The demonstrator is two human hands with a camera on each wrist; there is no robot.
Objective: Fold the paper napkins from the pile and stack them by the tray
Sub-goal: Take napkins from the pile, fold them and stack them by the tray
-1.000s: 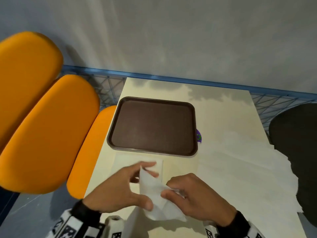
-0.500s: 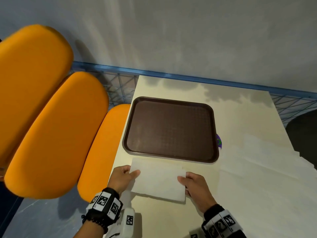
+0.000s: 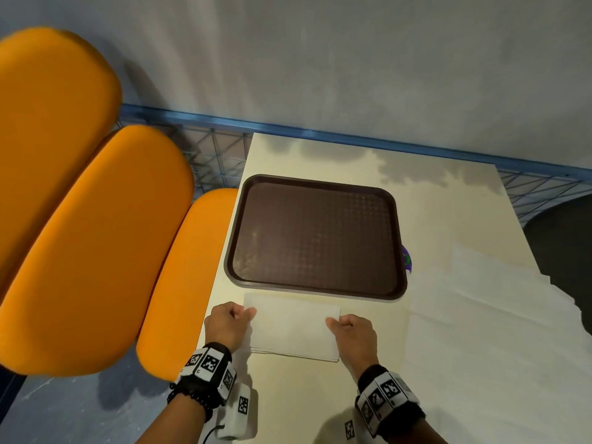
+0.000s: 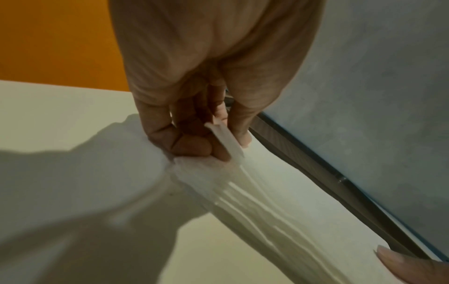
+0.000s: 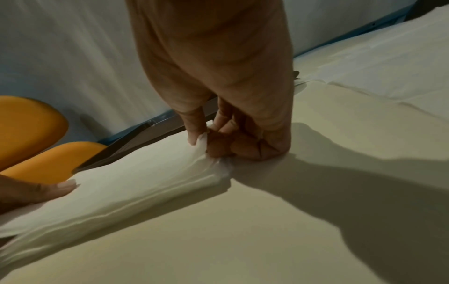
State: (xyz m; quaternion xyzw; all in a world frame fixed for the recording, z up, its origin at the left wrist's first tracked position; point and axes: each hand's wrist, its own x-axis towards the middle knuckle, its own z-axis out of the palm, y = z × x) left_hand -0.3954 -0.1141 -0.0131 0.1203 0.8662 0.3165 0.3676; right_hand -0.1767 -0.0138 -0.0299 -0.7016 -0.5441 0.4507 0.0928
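Note:
A stack of folded white napkins [image 3: 293,328] lies on the cream table just in front of the dark brown tray [image 3: 315,235]. My left hand [image 3: 235,318] pinches the top napkin's left edge [image 4: 224,139] between thumb and curled fingers. On the other side, my right hand [image 3: 347,326] pinches its right edge [image 5: 203,144] the same way. The layered stack [image 4: 243,194] shows in the left wrist view, and the stack [image 5: 121,192] also appears in the right wrist view. The pile of unfolded napkins [image 3: 496,331] spreads over the table's right side.
Orange chair cushions [image 3: 89,245] stand left of the table [image 3: 298,405]. A blue wire-frame rail [image 3: 320,136] runs along the grey wall behind. A small purple object [image 3: 407,259] peeks out at the tray's right edge. A dark chair [image 3: 563,245] is at the right.
A second ago both hands were folding a napkin in the air near the table's front. They have since laid it flat on the stack by the tray and now pinch its two ends.

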